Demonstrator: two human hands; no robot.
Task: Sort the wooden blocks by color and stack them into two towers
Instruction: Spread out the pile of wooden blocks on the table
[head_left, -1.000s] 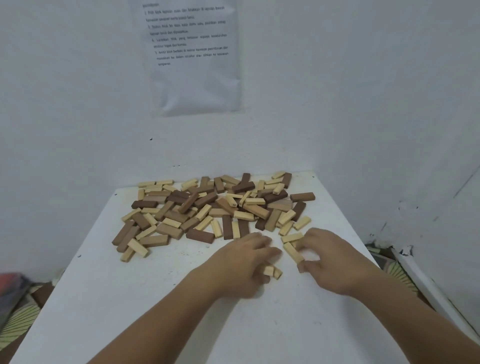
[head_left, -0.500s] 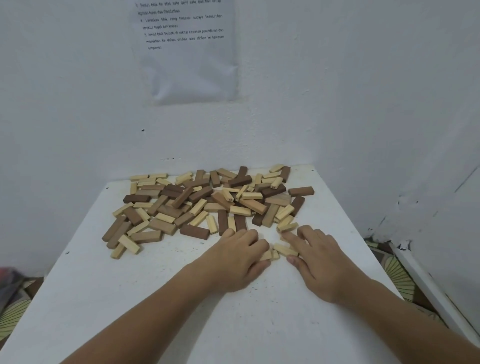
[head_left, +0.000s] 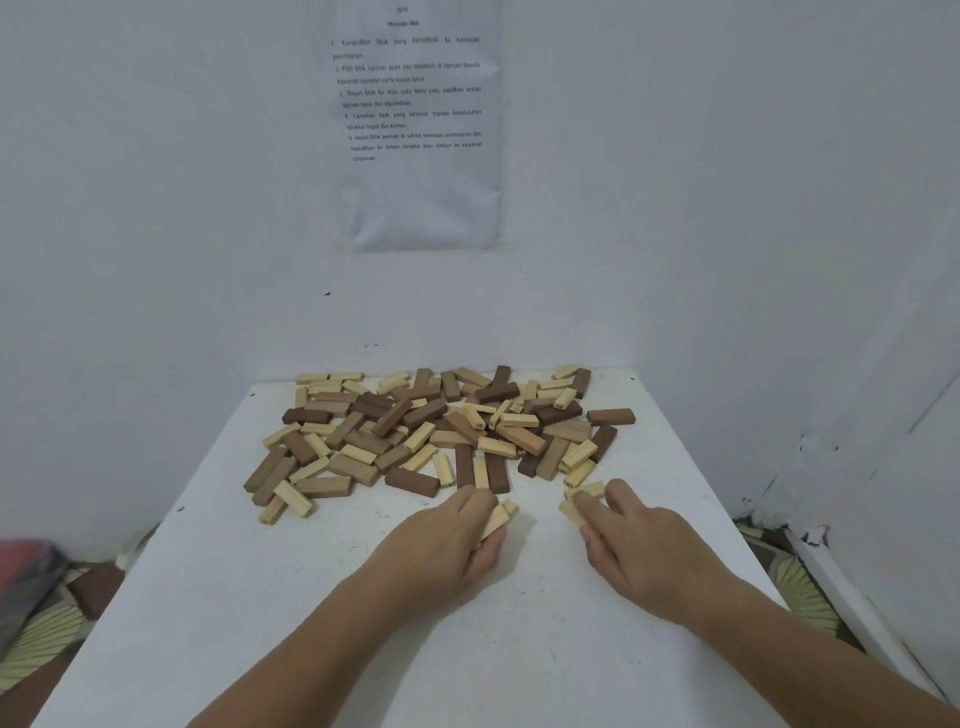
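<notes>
Our left hand (head_left: 453, 540) lies palm down on the table (head_left: 322, 623), fingers curled over two pale blocks (head_left: 500, 517) whose ends stick out past the fingertips; thumb and fingers pinch them against the surface. Our right hand (head_left: 636, 551) rests flat beside it, fingers loosely spread, index and middle fingertips pressing on a pale block (head_left: 570, 510) and touching another (head_left: 587, 489) just behind. A bare strip of table separates the two hands.

Beyond the fingers the pile (head_left: 441, 431) of mixed pale and brown blocks spreads across the far half of the table, reaching the back edge at the wall (head_left: 156, 234). One brown block (head_left: 610, 417) lies apart near the right edge. No towers stand yet. The near half of the table is open, with free room on the left side from the pile's front down toward us; on the right, the hand sits close to the table edge, where the floor (head_left: 800, 597) drops away. A printed sheet (head_left: 418, 124) hangs on the wall above.

Half a second ago the hands were nearly touching, both over the same small cluster of pale blocks. Now they have drawn apart, each taking blocks with it, and the view has tipped upward, showing more of the sheet.
</notes>
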